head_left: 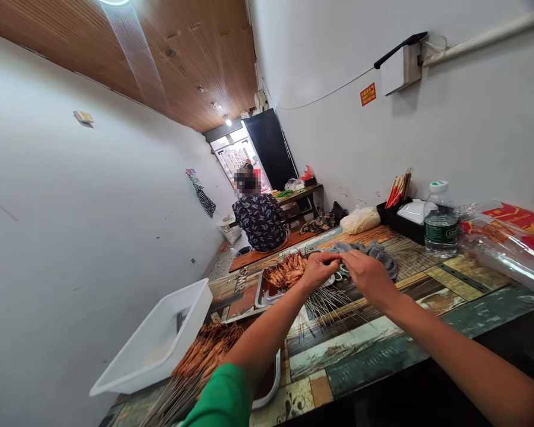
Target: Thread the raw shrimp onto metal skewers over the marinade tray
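My left hand and my right hand meet above the table, fingertips almost touching. Both are closed in a pinch; whatever lies between the fingers is too small or hidden to name. Just left of my left hand is a metal tray with orange-brown skewered food in it. Several thin metal skewers fan out below my hands. Behind my right hand lies a grey cloth, and a green-handled object shows partly between the hands.
Nearer, a second tray holds more skewered food, beside a white plastic bin. On the right stand a water bottle, a black box and red-and-clear packaging. A person sits beyond the table, facing away.
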Tool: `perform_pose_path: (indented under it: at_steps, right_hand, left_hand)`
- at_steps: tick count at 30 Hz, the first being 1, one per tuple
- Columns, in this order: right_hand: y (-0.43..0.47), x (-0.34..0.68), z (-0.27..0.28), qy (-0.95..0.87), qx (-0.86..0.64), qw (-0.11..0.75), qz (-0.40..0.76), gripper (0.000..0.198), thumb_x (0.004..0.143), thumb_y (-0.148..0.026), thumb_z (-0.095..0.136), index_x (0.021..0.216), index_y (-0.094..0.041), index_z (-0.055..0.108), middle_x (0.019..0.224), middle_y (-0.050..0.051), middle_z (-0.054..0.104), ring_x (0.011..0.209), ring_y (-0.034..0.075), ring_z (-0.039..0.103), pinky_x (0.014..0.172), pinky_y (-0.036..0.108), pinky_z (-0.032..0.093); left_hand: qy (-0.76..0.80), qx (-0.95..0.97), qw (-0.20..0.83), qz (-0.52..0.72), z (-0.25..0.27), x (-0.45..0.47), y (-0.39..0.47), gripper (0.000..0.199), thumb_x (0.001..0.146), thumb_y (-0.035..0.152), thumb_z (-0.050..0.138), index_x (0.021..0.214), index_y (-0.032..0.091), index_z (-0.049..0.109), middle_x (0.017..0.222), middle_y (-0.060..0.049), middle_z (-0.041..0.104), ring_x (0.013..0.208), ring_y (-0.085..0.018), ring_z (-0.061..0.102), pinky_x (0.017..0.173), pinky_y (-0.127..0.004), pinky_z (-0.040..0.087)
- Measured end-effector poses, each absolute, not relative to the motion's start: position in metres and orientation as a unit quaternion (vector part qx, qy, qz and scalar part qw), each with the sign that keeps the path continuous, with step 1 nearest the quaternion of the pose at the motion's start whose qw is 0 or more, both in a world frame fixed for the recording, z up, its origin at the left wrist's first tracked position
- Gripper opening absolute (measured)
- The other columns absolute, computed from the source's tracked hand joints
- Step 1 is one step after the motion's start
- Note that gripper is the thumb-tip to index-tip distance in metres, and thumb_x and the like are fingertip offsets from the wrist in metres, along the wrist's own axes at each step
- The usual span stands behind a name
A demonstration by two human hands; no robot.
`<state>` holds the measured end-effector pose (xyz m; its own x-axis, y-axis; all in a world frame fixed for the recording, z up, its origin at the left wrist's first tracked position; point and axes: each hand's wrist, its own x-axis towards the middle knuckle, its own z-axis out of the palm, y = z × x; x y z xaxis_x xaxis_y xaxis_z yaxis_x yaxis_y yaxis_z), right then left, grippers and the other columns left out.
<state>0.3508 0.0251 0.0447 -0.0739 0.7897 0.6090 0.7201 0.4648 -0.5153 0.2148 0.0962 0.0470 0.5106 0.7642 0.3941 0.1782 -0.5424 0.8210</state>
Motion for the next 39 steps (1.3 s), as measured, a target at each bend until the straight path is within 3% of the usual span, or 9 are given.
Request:
perform_pose_path:
  at_steps: [3,7,14,26,33,36,38,39]
  right_hand:
    - [0.028,0.352,0.048,-0.736,-0.525,0.426,0.025,0.025,0.085,-0.023,0.039,0.082,-0.021,0.064,0.080,0.008,0.060,0.077,0.021,0.052,0.073,0.034,0.039]
    - [0.029,0.349,0.057,-0.742,-0.533,0.405,0.012,0.025,0.084,-0.023,0.040,0.082,-0.020,0.065,0.083,0.008,0.063,0.079,0.021,0.054,0.074,0.033,0.038]
    - [0.025,0.344,0.071,-0.706,-0.561,0.427,0.071,0.019,0.078,-0.025,0.049,0.075,-0.023,0.067,0.066,0.003,0.065,0.067,0.018,0.057,0.064,0.029,0.038]
    - [0.022,0.338,0.067,-0.698,-0.567,0.438,0.016,0.020,0.076,-0.025,0.050,0.079,-0.021,0.070,0.069,0.003,0.069,0.066,0.020,0.062,0.063,0.031,0.042]
    - [0.023,0.337,0.066,-0.702,-0.568,0.430,-0.018,0.020,0.077,-0.028,0.052,0.082,-0.019,0.070,0.071,0.005,0.070,0.066,0.019,0.063,0.061,0.029,0.042]
    - [0.022,0.337,0.065,-0.703,-0.565,0.429,-0.059,0.022,0.077,-0.030,0.053,0.083,-0.018,0.070,0.072,0.006,0.070,0.064,0.018,0.063,0.059,0.028,0.043]
    - [0.018,0.333,0.064,-0.704,-0.543,0.447,-0.103,0.024,0.076,-0.034,0.053,0.084,-0.018,0.069,0.072,0.004,0.070,0.063,0.017,0.063,0.057,0.026,0.044]
    - [0.016,0.330,0.064,-0.706,-0.529,0.453,-0.127,0.025,0.076,-0.036,0.054,0.085,-0.018,0.069,0.073,0.004,0.070,0.063,0.017,0.063,0.056,0.026,0.043]
  left_hand:
    - [0.311,0.768,0.376,0.415,0.040,0.215,0.101,0.018,0.068,0.018,0.058,0.076,0.011,0.071,0.054,0.002,0.054,0.050,-0.006,0.043,0.050,-0.018,0.037]
    - [0.280,0.755,0.415,0.423,0.039,0.204,0.105,0.023,0.072,0.020,0.052,0.080,0.011,0.071,0.052,0.002,0.054,0.048,-0.005,0.042,0.047,-0.017,0.035]
    - [0.262,0.820,0.332,0.386,0.049,0.187,0.100,0.022,0.073,0.026,0.058,0.083,0.012,0.072,0.074,-0.005,0.068,0.066,-0.012,0.057,0.066,-0.023,0.045]
    - [0.265,0.799,0.358,0.404,0.036,0.192,0.105,0.028,0.067,0.009,0.053,0.085,0.011,0.073,0.062,-0.002,0.065,0.055,-0.009,0.053,0.055,-0.018,0.042]
    - [0.224,0.816,0.337,0.414,0.039,0.186,0.112,0.029,0.069,0.005,0.046,0.079,0.012,0.072,0.070,-0.004,0.068,0.066,-0.013,0.060,0.067,-0.023,0.049]
    - [0.304,0.768,0.267,0.496,0.044,0.173,0.091,0.029,0.070,0.004,0.046,0.079,0.015,0.071,0.088,-0.005,0.069,0.087,-0.015,0.060,0.086,-0.028,0.046]
    - [0.421,0.657,0.288,0.554,0.045,0.164,0.071,0.026,0.074,0.008,0.046,0.083,0.015,0.069,0.088,-0.006,0.067,0.086,-0.014,0.059,0.085,-0.029,0.046]
    - [0.462,0.596,0.349,0.557,0.045,0.161,0.061,0.023,0.077,0.011,0.046,0.084,0.014,0.068,0.083,-0.006,0.066,0.078,-0.013,0.059,0.079,-0.028,0.048]
